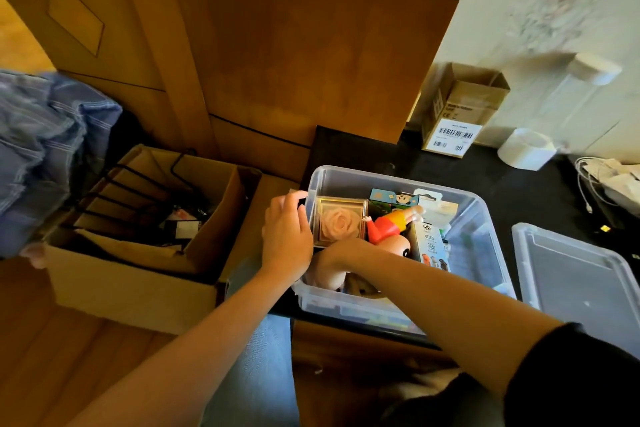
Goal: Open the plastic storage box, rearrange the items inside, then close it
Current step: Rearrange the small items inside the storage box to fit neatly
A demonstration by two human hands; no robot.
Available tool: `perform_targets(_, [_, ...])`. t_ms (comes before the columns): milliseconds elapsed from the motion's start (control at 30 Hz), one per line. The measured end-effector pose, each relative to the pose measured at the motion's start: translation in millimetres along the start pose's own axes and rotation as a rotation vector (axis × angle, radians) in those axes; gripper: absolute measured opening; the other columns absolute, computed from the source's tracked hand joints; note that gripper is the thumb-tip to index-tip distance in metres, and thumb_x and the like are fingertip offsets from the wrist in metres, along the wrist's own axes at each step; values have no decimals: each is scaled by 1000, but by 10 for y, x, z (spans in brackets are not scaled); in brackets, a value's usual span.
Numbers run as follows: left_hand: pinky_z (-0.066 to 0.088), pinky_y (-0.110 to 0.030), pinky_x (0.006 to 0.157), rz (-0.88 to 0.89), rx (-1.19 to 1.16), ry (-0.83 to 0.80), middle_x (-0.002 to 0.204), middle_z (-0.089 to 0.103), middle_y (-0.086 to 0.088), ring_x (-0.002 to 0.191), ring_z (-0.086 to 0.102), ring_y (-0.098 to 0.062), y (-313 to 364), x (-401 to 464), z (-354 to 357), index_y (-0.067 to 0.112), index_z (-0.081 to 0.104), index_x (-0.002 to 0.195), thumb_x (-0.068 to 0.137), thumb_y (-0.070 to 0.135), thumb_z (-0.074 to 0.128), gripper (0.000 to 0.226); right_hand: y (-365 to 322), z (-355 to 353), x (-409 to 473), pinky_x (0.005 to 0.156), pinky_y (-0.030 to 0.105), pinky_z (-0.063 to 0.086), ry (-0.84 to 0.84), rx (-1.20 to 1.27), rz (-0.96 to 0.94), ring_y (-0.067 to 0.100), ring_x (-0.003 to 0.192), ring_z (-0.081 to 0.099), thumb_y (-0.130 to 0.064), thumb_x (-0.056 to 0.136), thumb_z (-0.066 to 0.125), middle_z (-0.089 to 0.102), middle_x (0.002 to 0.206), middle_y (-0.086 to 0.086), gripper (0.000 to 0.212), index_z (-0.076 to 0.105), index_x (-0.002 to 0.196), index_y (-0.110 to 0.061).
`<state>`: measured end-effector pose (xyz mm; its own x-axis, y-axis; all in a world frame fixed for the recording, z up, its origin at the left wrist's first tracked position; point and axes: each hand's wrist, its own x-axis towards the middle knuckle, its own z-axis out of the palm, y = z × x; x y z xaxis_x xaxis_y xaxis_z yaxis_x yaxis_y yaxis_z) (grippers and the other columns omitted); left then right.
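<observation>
Your left hand [287, 236] is gripping the storage box [464, 218] rim on the desk [363, 149]; your right hand [332, 262] is reaching inside, its grasp hidden. The thin plastic probably flexes, so hold the rim.

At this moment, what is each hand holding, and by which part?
The left hand grips the clear storage box by its left rim, fingers curled over the edge. The right hand reaches inside; its hold cannot be told.

An open cardboard box [138, 253] of black hangers [114, 191] — blue cloth [45, 135] left, small barcoded carton [457, 111] behind
</observation>
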<state>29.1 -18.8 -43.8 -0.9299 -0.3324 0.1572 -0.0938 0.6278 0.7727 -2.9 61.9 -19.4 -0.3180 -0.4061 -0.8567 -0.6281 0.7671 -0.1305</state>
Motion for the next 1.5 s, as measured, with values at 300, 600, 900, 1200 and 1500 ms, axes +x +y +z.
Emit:
perform_targets(300, [35, -32, 96, 290, 139, -22, 129, 48, -9, 121, 44, -22, 105, -28, -67, 14, 53, 127, 97, 21, 48, 32, 726, -45, -1270, 71, 25, 47, 468, 364, -115, 13, 75, 58, -26, 96, 46, 60, 92, 0, 21, 56, 107, -11])
perform_targets(600, [8, -42, 112, 940, 380, -638, 146, 33, 5, 137, 18, -18, 843, -74, 350, 40, 49, 130, 86, 63, 47, 50, 1596, 462, -1172, 70, 30, 44, 617, 68, 526, 23, 83, 58, -23, 92, 50, 63, 97, 9, 26, 59, 109, -4])
perform_targets(900, [-2, -51, 114, 1058, 679, -592, 147, 28, -8, 139, 20, -31, 924, -152, 597, 37, 41, 130, 81, 57, 59, 56, 1691, 622, -606, 81, 26, 48, 534, -328, 583, 21, 103, 61, -17, 91, 55, 62, 115, 4, 29, 56, 120, -13])
perform_targets(1200, [12, -45, 114, 1014, 416, -451, 138, 44, -5, 135, 32, -28, 683, -211, 470, 39, 51, 123, 77, 57, 63, 51, 1779, 640, -561, 80, 28, 49, 489, -194, 452, 21, 103, 59, -13, 90, 54, 61, 115, 3, 29, 56, 119, -16])
perform_targets(1500, [1, -45, 115, 958, 403, -535, 144, 37, -3, 142, 22, -26, 603, -171, 458, 42, 43, 130, 82, 59, 56, 52, 1788, 675, -550, 75, 25, 47, 544, -213, 439, 20, 99, 60, -12, 91, 52, 62, 110, 2, 25, 55, 116, -16])
